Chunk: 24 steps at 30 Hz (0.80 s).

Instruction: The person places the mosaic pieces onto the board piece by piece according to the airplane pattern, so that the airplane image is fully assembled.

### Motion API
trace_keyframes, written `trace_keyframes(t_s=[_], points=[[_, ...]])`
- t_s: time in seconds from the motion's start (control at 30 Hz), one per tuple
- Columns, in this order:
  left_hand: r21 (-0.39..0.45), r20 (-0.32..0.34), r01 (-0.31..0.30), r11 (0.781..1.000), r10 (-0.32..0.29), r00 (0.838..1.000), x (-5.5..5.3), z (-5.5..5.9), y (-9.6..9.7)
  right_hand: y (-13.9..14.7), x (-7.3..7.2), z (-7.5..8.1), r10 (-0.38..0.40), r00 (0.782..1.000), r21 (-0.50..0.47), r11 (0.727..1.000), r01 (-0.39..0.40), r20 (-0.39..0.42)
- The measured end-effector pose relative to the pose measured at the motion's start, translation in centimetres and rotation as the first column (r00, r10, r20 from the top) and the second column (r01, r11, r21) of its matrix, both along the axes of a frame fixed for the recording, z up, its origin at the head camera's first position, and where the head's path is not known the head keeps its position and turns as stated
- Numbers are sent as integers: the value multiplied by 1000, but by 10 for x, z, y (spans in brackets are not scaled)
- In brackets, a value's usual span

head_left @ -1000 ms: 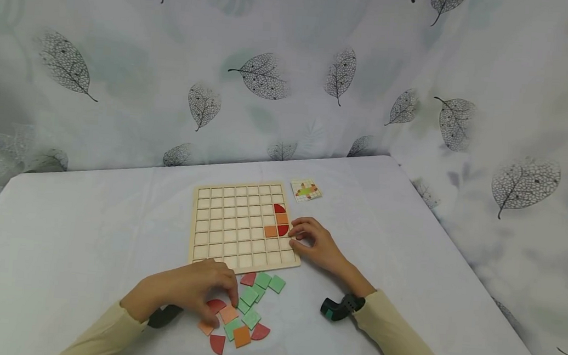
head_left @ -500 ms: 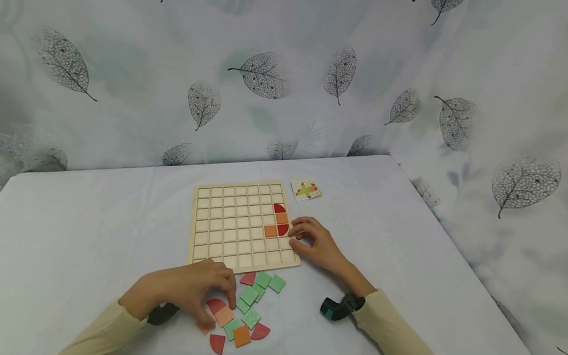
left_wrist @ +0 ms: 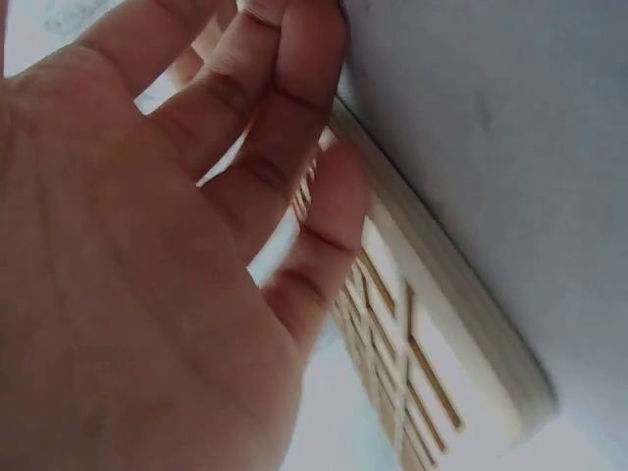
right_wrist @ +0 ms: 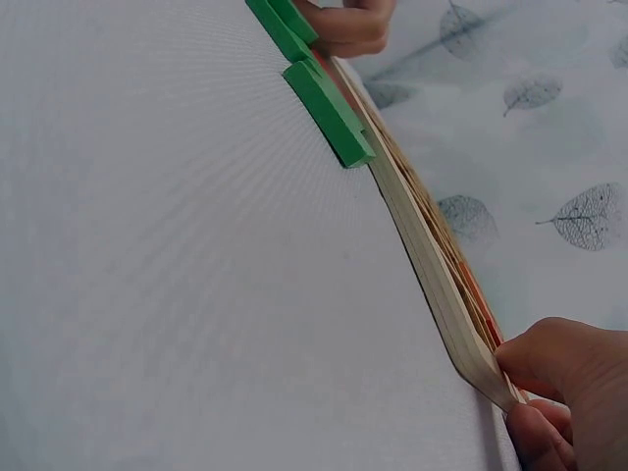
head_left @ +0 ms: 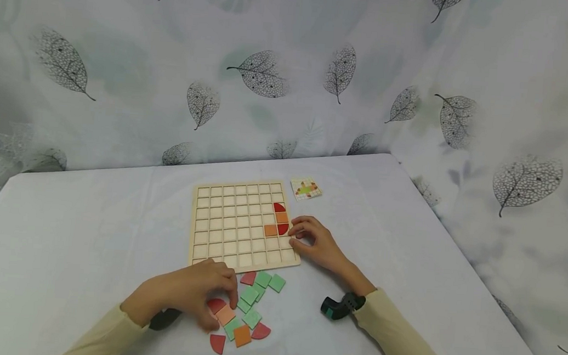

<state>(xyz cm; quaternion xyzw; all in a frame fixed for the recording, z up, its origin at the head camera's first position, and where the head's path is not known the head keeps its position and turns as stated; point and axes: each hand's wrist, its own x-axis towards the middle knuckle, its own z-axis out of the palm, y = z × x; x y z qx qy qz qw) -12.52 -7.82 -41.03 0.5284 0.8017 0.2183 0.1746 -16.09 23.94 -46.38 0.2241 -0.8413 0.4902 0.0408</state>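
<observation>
My left hand point(head_left: 194, 289) is over a loose pile of flat tiles in the head view, thumb and fingers apart. Between them lies a light orange square tile point(head_left: 225, 315); whether they touch it is unclear. Around it are a red quarter-circle tile point(head_left: 216, 305), green square tiles point(head_left: 252, 318) and a darker orange square tile point(head_left: 242, 336). With thumb above and fingers below, my right hand point(right_wrist: 579, 392) grips the edge of the wooden grid board point(head_left: 230, 234). Red quarter-circles point(head_left: 282, 229) and orange squares point(head_left: 270, 230) sit in several cells on its right side.
A small pattern card point(head_left: 305, 189) lies beyond the board's far right corner. The white-covered table point(head_left: 87, 230) extends on both sides. Leaf-printed cloth point(head_left: 263, 121) hangs behind and to the right.
The light orange tile between my left thumb and fingers has shifted slightly left. Another orange tile by the thumb is now out of sight. My right hand stays on the board.
</observation>
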Motion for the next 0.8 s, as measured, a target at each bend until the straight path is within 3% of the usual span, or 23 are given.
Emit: trace_keyframes(t_s=[0.23, 0.5, 0.8], points=[[-118, -32, -42, 992, 39, 999, 4, 7, 7, -1, 1, 1, -10, 1000, 9, 1000, 10, 14], [-52, -115, -40, 998, 34, 993, 3, 3, 8, -2, 2, 2, -15, 1000, 10, 1000, 15, 14], [-3, -86, -59, 998, 59, 995, -4, 3, 8, -2, 1, 2, -18, 1000, 9, 1000, 18, 14]])
